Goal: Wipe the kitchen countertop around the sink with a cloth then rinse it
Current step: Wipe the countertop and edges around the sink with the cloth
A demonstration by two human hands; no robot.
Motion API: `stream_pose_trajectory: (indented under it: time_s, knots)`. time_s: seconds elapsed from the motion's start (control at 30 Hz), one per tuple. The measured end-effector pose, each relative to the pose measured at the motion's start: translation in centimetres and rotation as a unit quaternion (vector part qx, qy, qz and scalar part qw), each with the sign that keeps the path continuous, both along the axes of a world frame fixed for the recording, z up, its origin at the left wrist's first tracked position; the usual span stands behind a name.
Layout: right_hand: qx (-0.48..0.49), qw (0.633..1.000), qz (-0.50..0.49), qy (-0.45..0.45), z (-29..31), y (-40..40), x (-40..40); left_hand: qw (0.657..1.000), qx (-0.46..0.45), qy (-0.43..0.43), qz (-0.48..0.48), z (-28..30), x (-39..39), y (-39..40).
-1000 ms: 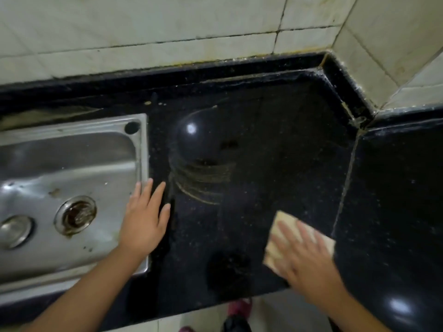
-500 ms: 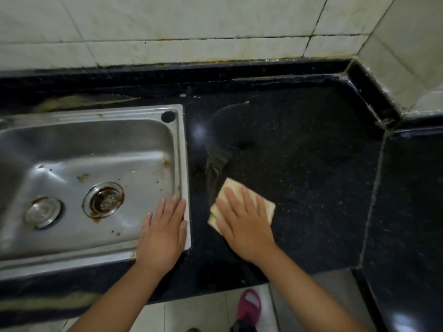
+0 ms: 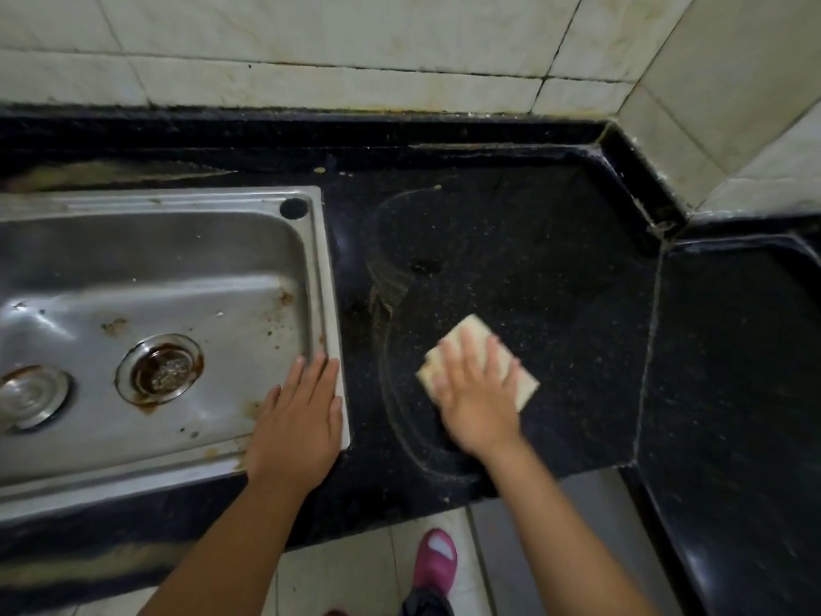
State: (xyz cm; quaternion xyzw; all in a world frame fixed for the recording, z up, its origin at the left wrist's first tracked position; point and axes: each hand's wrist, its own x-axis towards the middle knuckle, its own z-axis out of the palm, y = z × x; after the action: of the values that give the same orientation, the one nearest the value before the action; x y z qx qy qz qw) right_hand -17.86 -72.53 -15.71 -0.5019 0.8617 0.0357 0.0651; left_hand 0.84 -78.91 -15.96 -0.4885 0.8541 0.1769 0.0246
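A folded cream cloth (image 3: 471, 335) lies flat on the black speckled countertop (image 3: 533, 269), right of the steel sink (image 3: 169, 242). My right hand (image 3: 477, 393) presses on the cloth with straight, spread fingers and covers most of it. My left hand (image 3: 297, 420) rests flat on the sink's front right corner rim, fingers straight and together. Wet curved wipe streaks mark the counter between the sink and the cloth.
The sink has a rusty drain (image 3: 160, 371), a second round fitting (image 3: 26, 397) at the left and a tap hole (image 3: 293, 208). Tiled walls meet at a corner (image 3: 622, 117) at the back right. A second counter section (image 3: 737, 349) runs along the right. A pink shoe (image 3: 437, 557) shows below.
My right hand swept the cloth left from the right part of the counter to beside the sink, then slightly back right. My left hand stayed on the sink's corner.
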Motion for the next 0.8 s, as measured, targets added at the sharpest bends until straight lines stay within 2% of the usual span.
stream_pose_trajectory:
  time_s: [0.1, 0.2, 0.33, 0.4, 0.47, 0.57, 0.67, 0.73, 0.8]
  knots:
    - [0.022, 0.993, 0.090, -0.071, -0.7, 4.9, 5.3, 1.000, 0.008, -0.008, 0.002, 0.5, -0.2, 0.1]
    - [-0.001, 0.992, 0.110, -0.062, -0.8, 10.3, 3.2, 1.000, 0.006, -0.013, 0.003, 0.9, -0.2, 0.1]
    - [0.037, 0.998, -0.041, -0.002, 0.6, 10.1, -4.3, 1.000, 0.011, -0.008, -0.016, 0.9, -0.2, 0.2]
    - [0.074, 0.985, -0.143, -0.067, 1.4, 7.6, -5.7, 0.999, 0.011, -0.011, -0.033, 0.8, -0.1, 0.2]
    - [0.056, 0.978, -0.177, -0.095, 1.7, 4.7, -4.6, 0.999, 0.011, -0.014, -0.035, 0.6, 0.0, 0.1]
    - [0.042, 0.993, -0.064, -0.089, 1.0, 2.4, 0.7, 0.999, 0.018, -0.006, -0.032, 0.8, -0.1, 0.0]
    - [0.025, 0.995, 0.073, -0.068, -0.2, 3.8, 5.8, 0.999, 0.021, -0.013, -0.026, 1.0, -0.2, 0.1]
    - [0.036, 0.991, 0.108, -0.074, -0.3, 5.9, 6.2, 0.999, 0.023, -0.020, -0.025, 1.2, -0.2, 0.1]
    - [0.034, 0.992, 0.104, -0.062, -0.2, 7.6, 4.1, 0.999, 0.024, -0.026, -0.027, 1.2, -0.1, 0.1]
